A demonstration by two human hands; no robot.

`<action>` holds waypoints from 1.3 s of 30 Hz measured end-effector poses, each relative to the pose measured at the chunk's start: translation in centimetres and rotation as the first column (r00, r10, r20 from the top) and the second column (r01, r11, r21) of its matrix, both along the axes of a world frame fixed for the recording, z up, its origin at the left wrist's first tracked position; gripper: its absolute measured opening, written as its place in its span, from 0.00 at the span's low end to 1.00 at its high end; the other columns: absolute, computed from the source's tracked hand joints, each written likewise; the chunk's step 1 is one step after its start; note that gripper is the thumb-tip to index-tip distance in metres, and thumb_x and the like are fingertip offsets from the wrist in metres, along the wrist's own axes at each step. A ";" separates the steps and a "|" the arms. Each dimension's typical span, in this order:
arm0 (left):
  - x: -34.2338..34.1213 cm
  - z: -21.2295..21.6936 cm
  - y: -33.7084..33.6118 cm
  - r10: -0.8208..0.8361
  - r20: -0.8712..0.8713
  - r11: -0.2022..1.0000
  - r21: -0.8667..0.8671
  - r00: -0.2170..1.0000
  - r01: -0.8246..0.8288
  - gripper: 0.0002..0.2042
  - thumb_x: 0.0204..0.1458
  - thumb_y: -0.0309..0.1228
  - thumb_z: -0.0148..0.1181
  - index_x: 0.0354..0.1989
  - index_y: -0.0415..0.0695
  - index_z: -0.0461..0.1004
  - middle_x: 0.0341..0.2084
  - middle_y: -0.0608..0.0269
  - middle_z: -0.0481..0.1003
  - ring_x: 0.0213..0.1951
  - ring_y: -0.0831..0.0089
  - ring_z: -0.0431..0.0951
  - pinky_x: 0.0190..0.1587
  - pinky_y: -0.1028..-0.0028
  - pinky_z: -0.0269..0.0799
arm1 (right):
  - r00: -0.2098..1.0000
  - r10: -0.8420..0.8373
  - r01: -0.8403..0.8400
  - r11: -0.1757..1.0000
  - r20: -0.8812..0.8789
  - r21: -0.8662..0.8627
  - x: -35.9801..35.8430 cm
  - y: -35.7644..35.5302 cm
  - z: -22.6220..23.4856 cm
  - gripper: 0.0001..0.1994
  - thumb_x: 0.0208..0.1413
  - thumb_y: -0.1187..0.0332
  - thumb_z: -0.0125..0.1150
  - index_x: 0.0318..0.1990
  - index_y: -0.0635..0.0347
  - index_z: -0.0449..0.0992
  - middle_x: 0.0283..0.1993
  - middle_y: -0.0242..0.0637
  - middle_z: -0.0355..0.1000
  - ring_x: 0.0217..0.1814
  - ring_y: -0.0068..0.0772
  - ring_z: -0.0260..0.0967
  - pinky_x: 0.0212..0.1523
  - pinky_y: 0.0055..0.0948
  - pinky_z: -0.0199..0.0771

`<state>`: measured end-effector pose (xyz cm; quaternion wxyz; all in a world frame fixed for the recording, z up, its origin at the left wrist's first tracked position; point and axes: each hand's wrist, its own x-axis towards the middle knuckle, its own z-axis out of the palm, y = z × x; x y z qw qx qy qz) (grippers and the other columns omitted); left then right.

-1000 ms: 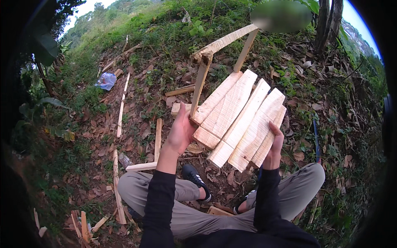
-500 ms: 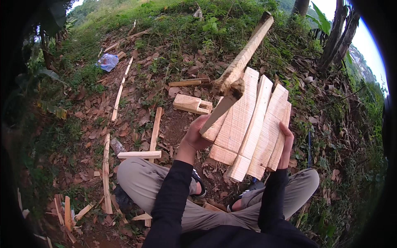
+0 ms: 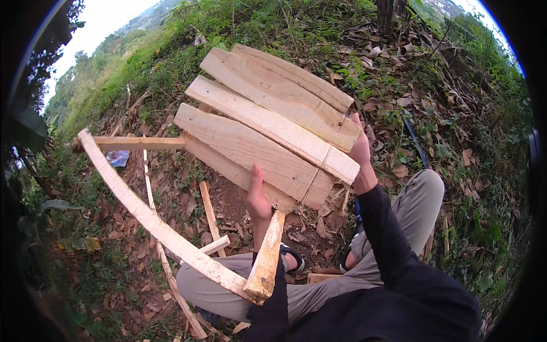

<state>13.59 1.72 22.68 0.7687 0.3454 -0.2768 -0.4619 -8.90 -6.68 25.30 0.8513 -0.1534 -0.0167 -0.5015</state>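
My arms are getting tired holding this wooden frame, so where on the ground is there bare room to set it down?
Most open: the leaf-strewn dirt between the thin pale wood strips and the blue plastic scrap. Also open is the leafy slope right of the right hand, crossed by a dark rod. Crowded: the offcuts by the sandalled feet, below the left hand.

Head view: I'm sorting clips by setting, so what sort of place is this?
Outdoors, probably a rough woodworking spot on a grassy hillside: bare soil with dry leaves, offcut wooden slats lying about, and both hands, left and right, holding a frame of rough-sawn planks.
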 end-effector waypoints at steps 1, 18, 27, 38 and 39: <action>0.1 -0.1 -0.2 0.027 -0.017 0.999 -0.018 0.999 -0.028 0.24 0.61 0.33 0.57 0.61 0.29 0.65 0.58 0.51 0.69 0.59 0.68 0.69 0.62 0.67 0.62 | 0.989 -0.067 0.083 0.989 -0.133 0.123 0.1 2.2 -0.1 0.43 0.61 0.32 0.44 0.65 0.67 0.65 0.66 0.48 0.66 0.64 0.48 0.67 0.64 0.46 0.67; -3.1 5.5 1.7 0.355 -0.016 0.927 -0.126 0.935 -0.354 0.32 0.65 0.42 0.50 0.69 0.32 0.52 0.66 0.50 0.59 0.64 0.64 0.63 0.66 0.64 0.59 | 0.692 -0.392 0.170 0.905 -0.606 -0.390 2.4 10.0 2.3 0.21 0.66 0.64 0.58 0.59 0.70 0.70 0.54 0.36 0.74 0.52 0.20 0.71 0.54 0.25 0.71; -3.7 4.7 1.8 0.217 -0.037 0.976 -0.023 0.975 -0.218 0.34 0.62 0.51 0.50 0.69 0.41 0.54 0.62 0.51 0.64 0.62 0.57 0.67 0.62 0.57 0.65 | 0.678 -0.330 0.186 0.942 -0.657 -0.281 2.2 9.6 0.0 0.19 0.63 0.60 0.62 0.52 0.69 0.76 0.42 0.29 0.76 0.41 0.14 0.68 0.37 0.16 0.67; -4.3 5.3 2.0 0.109 -0.122 0.961 0.268 0.987 -0.073 0.25 0.58 0.41 0.54 0.59 0.37 0.64 0.51 0.56 0.71 0.54 0.65 0.73 0.55 0.63 0.71 | 0.751 -0.173 0.141 0.985 -0.637 -0.102 2.4 7.1 0.8 0.23 0.63 0.62 0.56 0.55 0.77 0.68 0.49 0.48 0.75 0.43 0.38 0.78 0.40 0.35 0.84; -4.3 4.8 2.0 0.107 -0.103 0.954 0.292 0.989 -0.073 0.24 0.57 0.40 0.54 0.58 0.38 0.65 0.51 0.56 0.72 0.53 0.65 0.74 0.55 0.63 0.71 | 0.727 -0.146 0.127 0.989 -0.670 -0.079 2.3 7.0 0.7 0.22 0.64 0.63 0.54 0.55 0.76 0.68 0.49 0.49 0.75 0.42 0.39 0.78 0.38 0.37 0.84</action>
